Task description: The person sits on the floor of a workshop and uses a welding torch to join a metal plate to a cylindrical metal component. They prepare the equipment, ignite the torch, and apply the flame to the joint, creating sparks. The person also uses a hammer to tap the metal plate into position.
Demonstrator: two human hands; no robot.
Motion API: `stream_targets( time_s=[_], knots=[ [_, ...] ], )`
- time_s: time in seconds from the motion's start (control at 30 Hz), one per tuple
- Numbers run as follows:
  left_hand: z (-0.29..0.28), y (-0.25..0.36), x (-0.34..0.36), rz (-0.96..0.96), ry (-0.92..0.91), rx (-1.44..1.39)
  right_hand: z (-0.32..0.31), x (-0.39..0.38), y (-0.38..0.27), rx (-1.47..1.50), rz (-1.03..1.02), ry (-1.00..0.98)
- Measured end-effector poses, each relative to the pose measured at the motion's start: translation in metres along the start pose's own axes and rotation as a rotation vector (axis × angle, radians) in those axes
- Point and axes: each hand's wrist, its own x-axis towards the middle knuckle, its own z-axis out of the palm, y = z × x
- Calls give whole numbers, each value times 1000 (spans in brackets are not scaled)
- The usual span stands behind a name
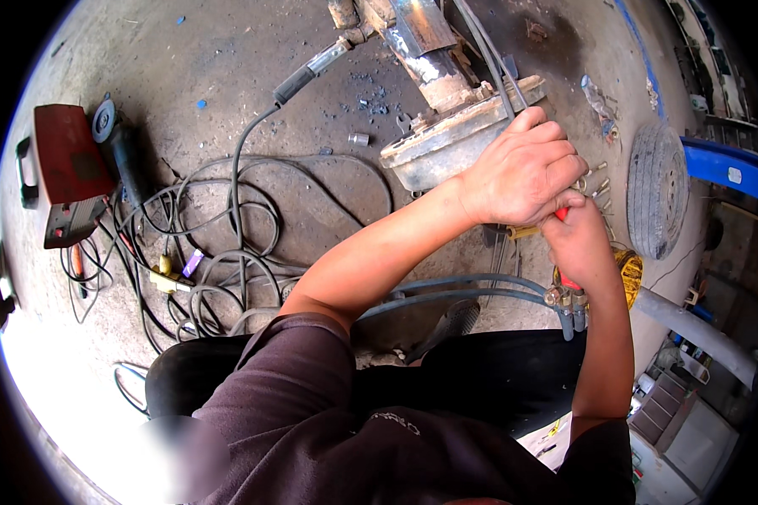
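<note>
My left hand (pixel 526 172) is closed around the upper part of a torch, its grip partly hidden by the fingers. Just below it, my right hand (pixel 579 240) grips the torch’s red handle (pixel 568 278), whose brass fittings (pixel 560 296) join two hoses (pixel 488 286) that run off to the left. Dark cables or tubes rise behind my left hand. Beyond my hands lies a rusty metal assembly (pixel 429 59) with a grey round housing (pixel 425 156) at its lower end. A yellow object (pixel 627 273) sits behind my right forearm.
A red machine (pixel 72 168), an angle grinder (pixel 122 156) and tangled cables (pixel 227 252) lie on the left floor (pixel 168 84). A welding holder (pixel 303 80) is at the upper middle. A tire (pixel 657 189), blue beam (pixel 728 168) and grey pipe (pixel 699 332) are at the right.
</note>
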Motion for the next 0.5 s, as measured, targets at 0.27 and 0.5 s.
stream_targets(
  time_s=[0.27, 0.5],
  knots=[
    [1, 1, 0, 3, 33, 3, 0, 2, 1, -27, 43, -20],
    [1, 1, 0, -3, 27, 2, 0, 0, 1, 15, 55, -3]
  ],
)
